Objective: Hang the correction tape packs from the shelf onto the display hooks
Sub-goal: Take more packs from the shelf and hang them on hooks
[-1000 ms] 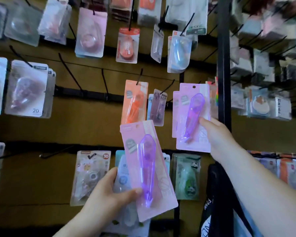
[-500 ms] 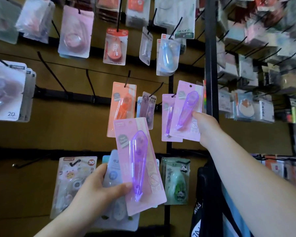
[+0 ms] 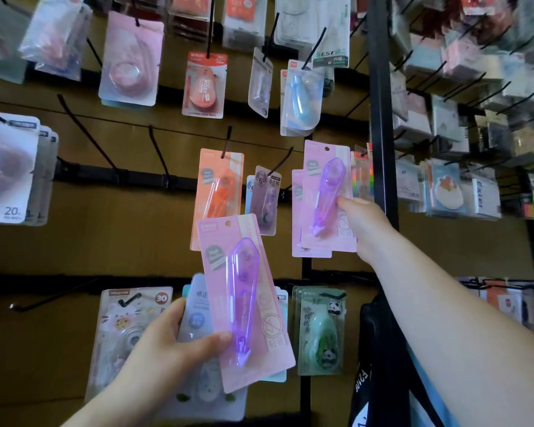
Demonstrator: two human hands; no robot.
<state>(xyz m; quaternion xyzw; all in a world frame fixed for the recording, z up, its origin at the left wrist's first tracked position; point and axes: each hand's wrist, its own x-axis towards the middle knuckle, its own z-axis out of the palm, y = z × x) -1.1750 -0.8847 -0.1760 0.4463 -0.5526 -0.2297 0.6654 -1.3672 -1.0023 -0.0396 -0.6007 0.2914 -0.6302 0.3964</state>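
Head view, left hand (image 3: 167, 343): low; thumb and fingers pinch a pink pack (image 3: 244, 303);
Right hand (image 3: 363, 224): arm outstretched; fingers clamped on second pack (image 3: 324, 198)

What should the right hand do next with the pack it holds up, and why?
Likely ease the right hand forward so the pink pack it pinches takes the hook through its hang hole, which looks empty. A matching pack already hangs just behind it; the hook tip is hidden. The left hand holds a second pink pack.
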